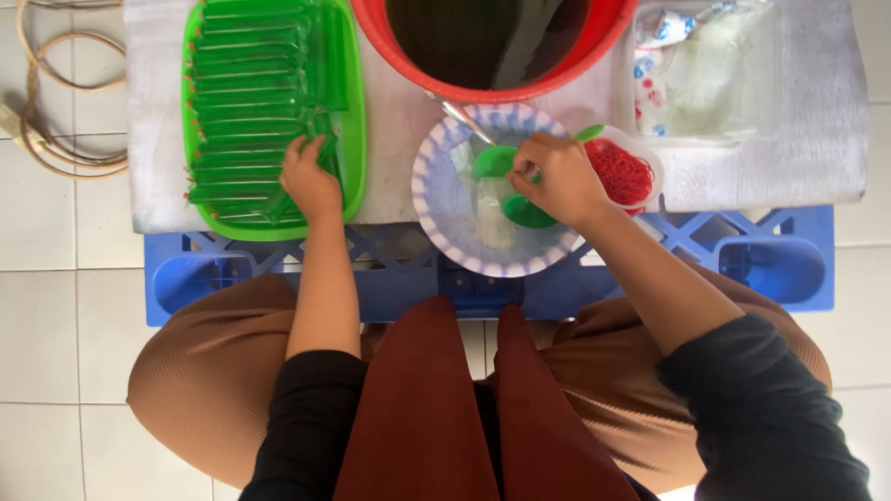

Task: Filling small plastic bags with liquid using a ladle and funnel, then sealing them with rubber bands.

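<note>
The right hand's fingers [534, 158] are pinching closed around a green funnel [506, 181], holding it over a clear bag [492, 218] that is lying in a striped bowl [436, 199]; the left hand's fingers [306, 153] are curling loosely over green filled tubes [246, 102] stacked in a green tray [355, 111], touching the nearest ones, though whether they are actually gripping one I cannot tell; the right hand [557, 181] is sitting just above the bowl's far side, and the left hand [311, 181] is resting at the tray's near corner; a metal spoon handle [461, 121] is leaning on the bowl's rim beside the funnel; just right of the bowl a small dish of red bands [624, 173] is waiting, touching it; behind, a red bucket [613, 37] of dark liquid is standing on the tabletop [770, 176], with a clear bag of packets [705, 70] to its right; a blue crate [780, 269] is carrying the tabletop. To do this well, it seems the funnel should be staying upright with its spout fully inside the bag's mouth, the pinch firm but not crushing, and the bag kept over the bowl so spills are landing there.
</note>
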